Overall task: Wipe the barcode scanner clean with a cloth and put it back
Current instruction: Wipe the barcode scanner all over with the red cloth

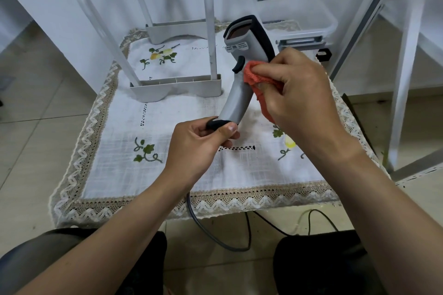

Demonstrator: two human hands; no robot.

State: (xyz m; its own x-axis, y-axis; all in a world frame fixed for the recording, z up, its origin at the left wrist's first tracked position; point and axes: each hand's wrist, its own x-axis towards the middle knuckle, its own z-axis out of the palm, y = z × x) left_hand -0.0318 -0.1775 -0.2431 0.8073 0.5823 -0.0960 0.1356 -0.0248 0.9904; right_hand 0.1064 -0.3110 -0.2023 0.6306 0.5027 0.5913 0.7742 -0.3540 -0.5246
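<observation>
A smooth grey plastic barcode scanner (242,74) with a black rubbery head rim and butt is held upright and tilted at the centre of the frame, above a white embroidered tablecloth (167,175) with a zigzag lace border. The left hand (199,141) pinches the black butt end between thumb and curled fingers. The right hand (304,98) presses a bunched orange terry cloth (259,79) against the handle's right side, fingers closed around it
</observation>
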